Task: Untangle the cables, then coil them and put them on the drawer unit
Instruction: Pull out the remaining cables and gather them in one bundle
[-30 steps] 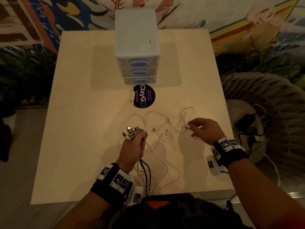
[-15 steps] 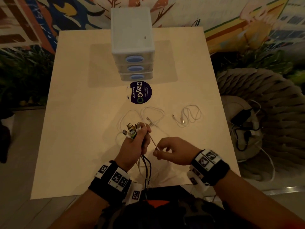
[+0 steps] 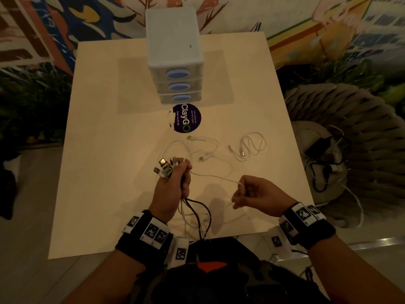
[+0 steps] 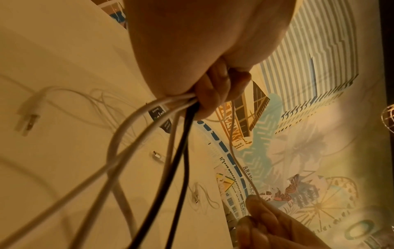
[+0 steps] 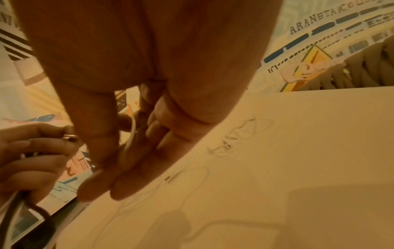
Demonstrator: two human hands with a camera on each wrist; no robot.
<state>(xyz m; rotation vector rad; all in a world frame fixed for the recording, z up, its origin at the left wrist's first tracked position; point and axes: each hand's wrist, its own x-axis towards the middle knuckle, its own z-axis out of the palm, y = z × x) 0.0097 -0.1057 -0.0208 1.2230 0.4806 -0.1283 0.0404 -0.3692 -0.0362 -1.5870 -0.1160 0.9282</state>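
- Above the bench (image 3: 105,172), the left hand (image 3: 168,191) clamps a bundle of cables (image 3: 197,213), plugs upward;
- the right hand (image 3: 256,196) pinches one white cable (image 3: 214,176);
- drawer unit (image 3: 175,40) stands beyond; a loose cable (image 3: 252,148) lies separate.

A pale square worktop (image 3: 105,172) is seen under dim, warm light. A painted mural (image 3: 328,23) of leaves, buildings and coloured bands covers the far wall. A round woven chair (image 3: 361,128) is placed at the right, with dark cables lying on its seat. Grey flooring (image 3: 26,238) is visible at the left.
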